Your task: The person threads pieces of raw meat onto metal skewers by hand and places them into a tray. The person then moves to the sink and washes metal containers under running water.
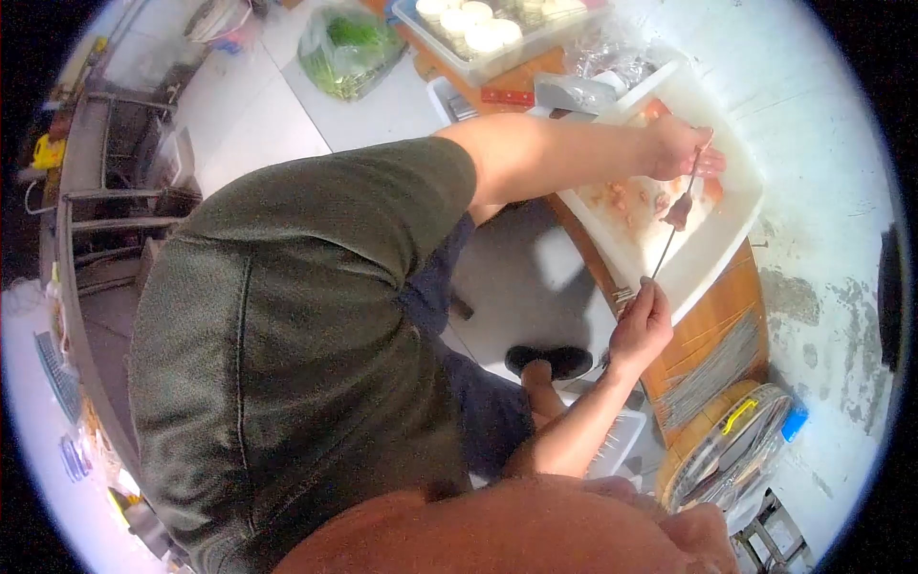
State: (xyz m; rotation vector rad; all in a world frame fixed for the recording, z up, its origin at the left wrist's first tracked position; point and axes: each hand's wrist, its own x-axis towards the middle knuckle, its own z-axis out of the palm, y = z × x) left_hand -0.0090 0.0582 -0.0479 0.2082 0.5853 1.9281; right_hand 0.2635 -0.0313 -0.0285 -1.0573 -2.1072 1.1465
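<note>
My left hand (684, 150) is at the upper end of a thin skewer (664, 251), its fingers closed around that end. My right hand (643, 325) pinches the lower end. A dark reddish piece of meat (679, 211) is threaded midway along the skewer, which slants over a white tray (737, 212). Small pink and orange-red meat pieces (622, 199) lie in the tray. Below it, a bundle of thin grey skewers (712, 371) rests on the wooden table (749, 277).
A wide blade (574, 94) with a red handle (507, 97) lies left of the tray. Beyond are a container of white round items (461, 69) and bagged greens (349, 50). A round wooden-rimmed container (684, 459) stands at the lower right.
</note>
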